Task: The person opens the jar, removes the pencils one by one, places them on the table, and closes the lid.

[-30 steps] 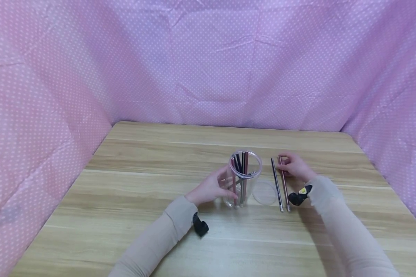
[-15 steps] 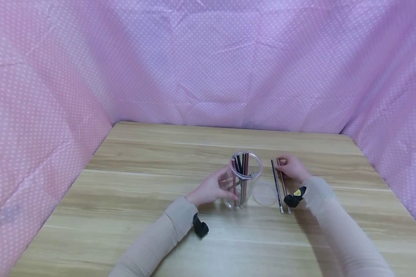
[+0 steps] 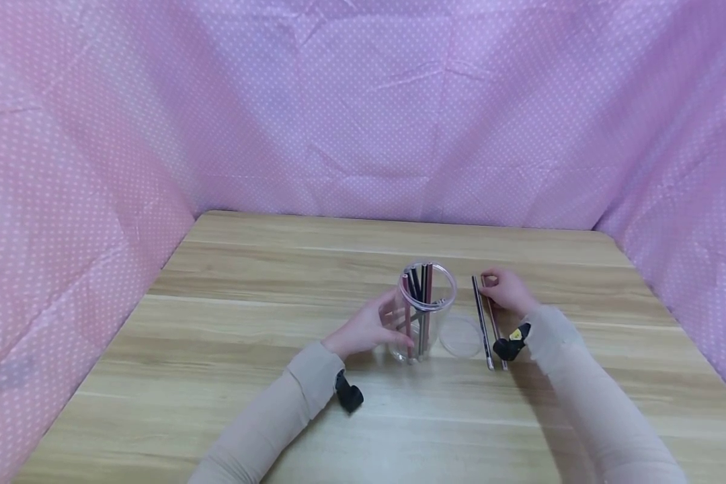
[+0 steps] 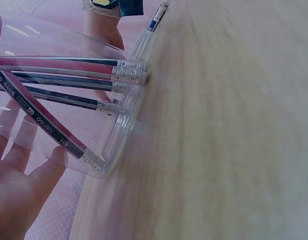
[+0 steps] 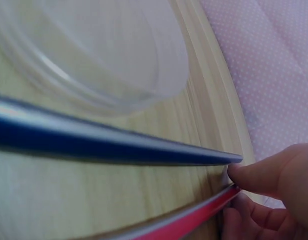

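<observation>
My left hand [image 3: 366, 331] holds a clear plastic jar [image 3: 425, 308] from its left side, fingers and thumb around the wall. Inside stand several red and dark pencils [image 4: 86, 67], one leaning across the others; their silvery ends are at the jar's bottom in the left wrist view. To the right, my right hand [image 3: 508, 292] pinches the far end of a red pencil [image 5: 188, 219] between thumb and fingers. This pencil slants low over the table, its near end partly behind the wrist camera in the head view. A dark blue pencil [image 5: 109, 140] lies just left of it, close to the thumb tip.
A clear round lid [image 3: 460, 336] lies on the wooden table [image 3: 266, 269] between the jar and the dark pencil. Pink dotted cloth [image 3: 363, 121] hangs behind the table and at both sides.
My right hand has shifted slightly left, and the far end of the red pencil has come closer to the dark one. The left hand and jar stay in place.
</observation>
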`<control>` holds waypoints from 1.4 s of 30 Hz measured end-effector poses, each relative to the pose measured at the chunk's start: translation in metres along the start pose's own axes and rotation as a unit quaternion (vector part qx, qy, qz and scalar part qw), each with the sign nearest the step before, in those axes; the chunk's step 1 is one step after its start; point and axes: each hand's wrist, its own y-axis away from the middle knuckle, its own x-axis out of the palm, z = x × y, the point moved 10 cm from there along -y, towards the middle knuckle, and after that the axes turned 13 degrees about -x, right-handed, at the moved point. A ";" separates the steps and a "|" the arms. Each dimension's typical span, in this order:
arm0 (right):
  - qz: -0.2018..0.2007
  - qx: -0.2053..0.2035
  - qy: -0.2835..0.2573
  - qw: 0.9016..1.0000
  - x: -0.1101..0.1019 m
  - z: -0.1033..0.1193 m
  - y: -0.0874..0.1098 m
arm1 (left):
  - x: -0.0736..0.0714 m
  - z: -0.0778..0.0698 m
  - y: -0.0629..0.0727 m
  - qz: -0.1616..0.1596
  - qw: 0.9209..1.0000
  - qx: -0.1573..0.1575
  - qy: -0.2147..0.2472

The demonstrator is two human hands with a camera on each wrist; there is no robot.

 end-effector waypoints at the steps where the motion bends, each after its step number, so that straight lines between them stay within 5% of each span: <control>1: 0.002 0.003 0.000 1.000 0.000 0.000 0.000 | 0.000 0.000 0.000 0.000 1.000 -0.001 0.000; 42: 0.001 -0.007 0.001 1.000 -0.004 0.007 0.004 | 0.000 -0.002 0.000 0.007 1.000 0.013 -0.003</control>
